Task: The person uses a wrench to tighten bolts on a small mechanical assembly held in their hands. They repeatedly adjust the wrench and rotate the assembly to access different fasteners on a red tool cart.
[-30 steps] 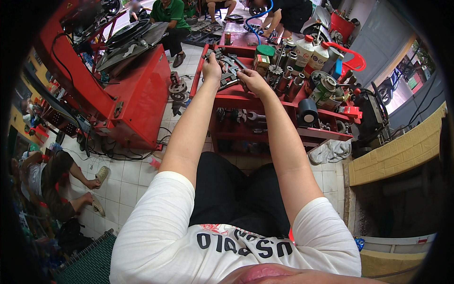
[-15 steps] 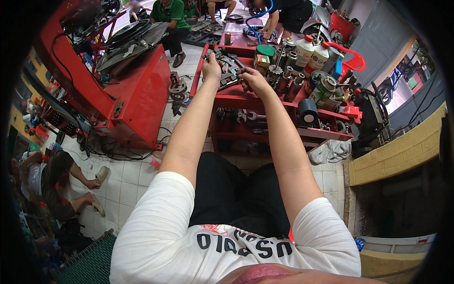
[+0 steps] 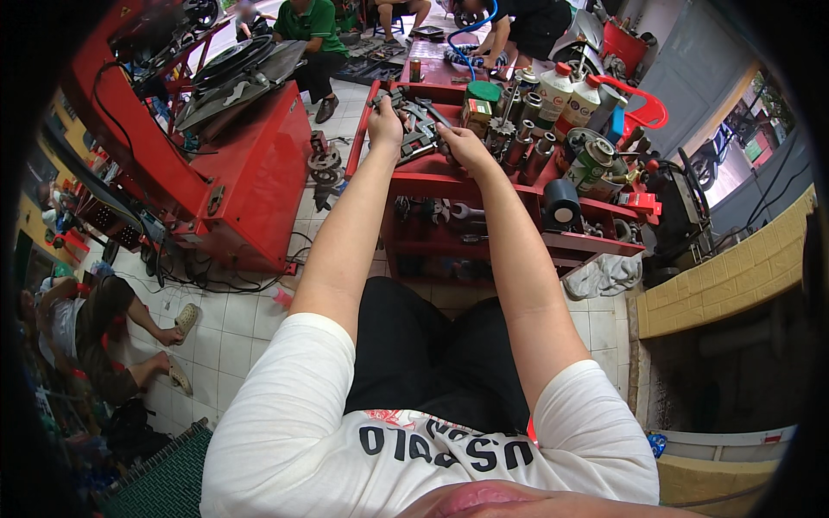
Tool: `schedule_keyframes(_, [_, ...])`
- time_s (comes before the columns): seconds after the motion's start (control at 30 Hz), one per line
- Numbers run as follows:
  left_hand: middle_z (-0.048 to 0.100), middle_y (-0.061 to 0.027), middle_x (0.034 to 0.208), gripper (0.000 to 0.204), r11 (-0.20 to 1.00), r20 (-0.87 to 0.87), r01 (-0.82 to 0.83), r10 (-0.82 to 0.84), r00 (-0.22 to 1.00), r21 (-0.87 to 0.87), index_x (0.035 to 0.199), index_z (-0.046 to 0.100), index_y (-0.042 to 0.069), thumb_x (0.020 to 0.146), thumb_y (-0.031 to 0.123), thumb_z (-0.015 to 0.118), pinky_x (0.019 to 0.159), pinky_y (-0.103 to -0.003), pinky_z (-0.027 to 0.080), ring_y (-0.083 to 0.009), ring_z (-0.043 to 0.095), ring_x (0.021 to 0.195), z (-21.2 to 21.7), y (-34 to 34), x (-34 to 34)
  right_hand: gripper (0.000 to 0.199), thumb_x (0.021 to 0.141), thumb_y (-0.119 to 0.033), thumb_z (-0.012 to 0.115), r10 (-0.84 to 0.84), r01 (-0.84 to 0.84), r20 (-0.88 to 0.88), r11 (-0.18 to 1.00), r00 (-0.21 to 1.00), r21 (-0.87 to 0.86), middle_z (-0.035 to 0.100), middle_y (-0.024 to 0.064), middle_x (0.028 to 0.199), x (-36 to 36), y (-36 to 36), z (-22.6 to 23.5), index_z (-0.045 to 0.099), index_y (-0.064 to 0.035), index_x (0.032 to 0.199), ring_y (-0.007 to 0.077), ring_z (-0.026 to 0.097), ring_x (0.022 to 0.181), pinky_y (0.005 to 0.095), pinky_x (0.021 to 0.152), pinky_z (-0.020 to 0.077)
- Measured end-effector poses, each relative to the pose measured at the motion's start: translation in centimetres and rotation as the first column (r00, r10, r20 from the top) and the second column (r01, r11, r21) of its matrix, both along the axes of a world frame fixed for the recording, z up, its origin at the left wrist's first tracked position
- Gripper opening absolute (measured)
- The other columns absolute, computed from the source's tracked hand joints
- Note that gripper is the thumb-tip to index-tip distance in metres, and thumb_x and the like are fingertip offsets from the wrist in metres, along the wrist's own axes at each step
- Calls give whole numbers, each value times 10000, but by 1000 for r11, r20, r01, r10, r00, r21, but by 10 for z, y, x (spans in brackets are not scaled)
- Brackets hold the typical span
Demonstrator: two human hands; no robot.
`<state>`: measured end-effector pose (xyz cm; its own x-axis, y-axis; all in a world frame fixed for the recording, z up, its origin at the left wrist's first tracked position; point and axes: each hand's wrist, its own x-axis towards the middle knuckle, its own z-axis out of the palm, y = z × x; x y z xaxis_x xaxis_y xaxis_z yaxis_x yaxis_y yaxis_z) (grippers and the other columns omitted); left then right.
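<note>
Big red machine (image 3: 246,164) at ten o'clock, standing on the pale tiled floor (image 3: 216,328). Red tool cart (image 3: 449,186) at twelve o'clock, top tray crowded. At one o'clock on the cart: white bottles (image 3: 566,91), a green-lidded tin (image 3: 482,95), a black roll of tape (image 3: 563,203). Lower shelf with spanners (image 3: 449,210). Grey rag (image 3: 609,274) on the floor at three o'clock of the cart. Pile of metal tools (image 3: 420,129) in the tray's left half, at twelve o'clock.

Left hand (image 3: 385,126) closed on a dark tool from the pile, at its eleven o'clock edge. Right hand (image 3: 462,147) just beside at four o'clock of the pile, fingers curled over the tools; grip on any single piece impossible to tell. Hands near each other, not touching.
</note>
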<state>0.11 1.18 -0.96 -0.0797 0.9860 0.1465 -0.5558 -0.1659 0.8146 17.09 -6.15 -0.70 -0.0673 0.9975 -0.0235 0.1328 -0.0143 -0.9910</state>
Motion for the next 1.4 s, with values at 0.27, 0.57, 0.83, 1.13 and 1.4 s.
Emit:
schedule_keyframes(0.27, [514,-36,576,431,1000,18,17,-17,1000,7,816,543,45,1038,403,453,442,-327,431,-168,519,450,0,1,3,358,987,-397,634,-16,10,55,995,998,101,564,-6,647,4,-2,-1,622,-54,886,90,488,502,268,450,369])
schedule_keyframes(0.57, [511,-37,595,437,1000,76,29,-28,997,-7,845,539,40,1039,421,445,457,-326,434,-170,507,454,-1,5,-1,261,932,-310,733,-31,41,-139,997,990,66,653,21,693,3,-15,14,666,-59,965,79,608,533,207,426,365])
schedule_keyframes(0.83, [500,-36,586,424,1000,98,18,-16,995,-18,833,525,49,1036,414,448,468,-337,440,-174,502,460,6,-1,-1,268,925,-317,741,-10,1,-201,999,980,-45,710,34,733,10,-6,5,677,-76,1021,83,623,529,195,428,365])
schedule_keyframes(1.13, [517,-49,584,431,1000,74,-1,3,997,-17,850,543,31,1037,407,444,469,-335,446,-177,514,462,2,0,-5,208,941,-202,720,93,-108,-405,994,909,-15,699,50,906,6,-11,9,642,-61,1071,136,685,700,255,604,563])
schedule_keyframes(1.4, [525,-52,587,441,1000,57,16,-16,998,-2,861,561,22,1049,397,423,475,-333,449,-175,510,465,3,-1,-1,226,937,-135,714,117,-149,-489,989,865,-27,683,71,983,15,-6,3,612,-24,1105,168,680,751,290,710,599])
